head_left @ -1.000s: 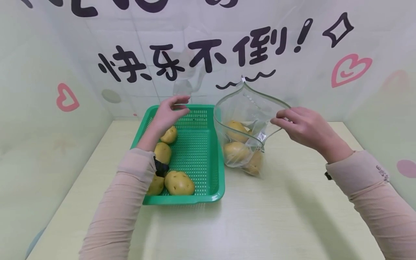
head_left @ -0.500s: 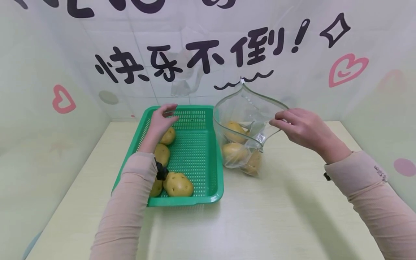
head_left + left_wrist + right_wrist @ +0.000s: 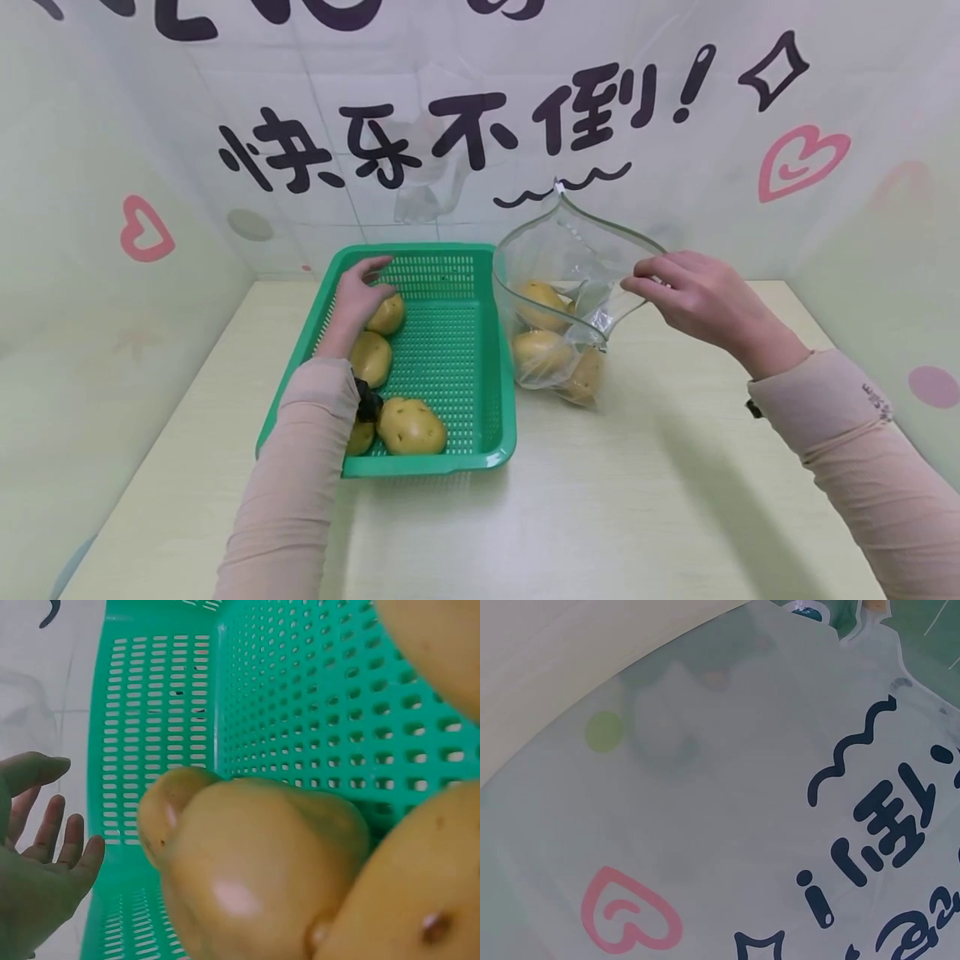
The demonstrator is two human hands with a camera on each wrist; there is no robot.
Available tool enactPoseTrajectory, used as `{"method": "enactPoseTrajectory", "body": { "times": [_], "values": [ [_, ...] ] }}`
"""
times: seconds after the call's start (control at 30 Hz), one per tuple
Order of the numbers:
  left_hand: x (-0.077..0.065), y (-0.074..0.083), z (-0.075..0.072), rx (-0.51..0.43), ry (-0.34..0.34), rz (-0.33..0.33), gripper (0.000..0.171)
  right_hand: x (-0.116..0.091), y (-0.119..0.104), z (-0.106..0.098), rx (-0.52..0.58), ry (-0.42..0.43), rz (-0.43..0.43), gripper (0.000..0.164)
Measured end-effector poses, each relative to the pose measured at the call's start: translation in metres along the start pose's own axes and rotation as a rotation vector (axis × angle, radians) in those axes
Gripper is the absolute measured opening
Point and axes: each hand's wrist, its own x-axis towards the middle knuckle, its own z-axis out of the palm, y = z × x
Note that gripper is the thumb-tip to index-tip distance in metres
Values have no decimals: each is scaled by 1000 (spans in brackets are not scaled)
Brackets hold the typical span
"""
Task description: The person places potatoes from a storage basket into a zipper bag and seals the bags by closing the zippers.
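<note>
A green plastic basket (image 3: 442, 358) holds several potatoes along its left side and front. My left hand (image 3: 354, 307), fingers spread and loosely bent, hovers over its back left part beside the rearmost potato (image 3: 387, 317), holding nothing. In the left wrist view the left hand (image 3: 45, 859) is apart from the potatoes (image 3: 255, 862). To the basket's right stands a clear zip bag (image 3: 600, 321), mouth spread wide, with several potatoes (image 3: 540, 352) at its bottom. My right hand (image 3: 697, 296) pinches the bag's right rim. The right wrist view does not show that hand.
A larger potato (image 3: 411, 427) lies at the basket's front, partly beside my left wrist strap. The pale table (image 3: 600, 500) extends in front. Behind it rises a printed wall sheet (image 3: 480, 75) with black lettering; side walls flank the table.
My left hand has moved left and down, from above the basket's back rim to near the rear potato. My right hand and the bag hold almost the same position.
</note>
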Motion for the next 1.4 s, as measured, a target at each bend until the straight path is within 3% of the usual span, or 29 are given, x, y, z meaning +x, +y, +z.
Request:
{"method": "enactPoseTrajectory", "body": {
  "times": [0.33,0.63,1.0,1.4],
  "values": [
    [3,-13,-2,114,-37,-2,56,-2,0,0,-5,-24,1,35],
    [2,-19,-3,101,-54,-37,57,-3,1,0,-13,-51,-1,35],
    [0,-25,-6,119,-88,-72,60,-4,0,4,15,22,1,32],
    [4,-29,-6,247,-107,-75,66,-4,1,6,25,40,4,33]
  ]
}}
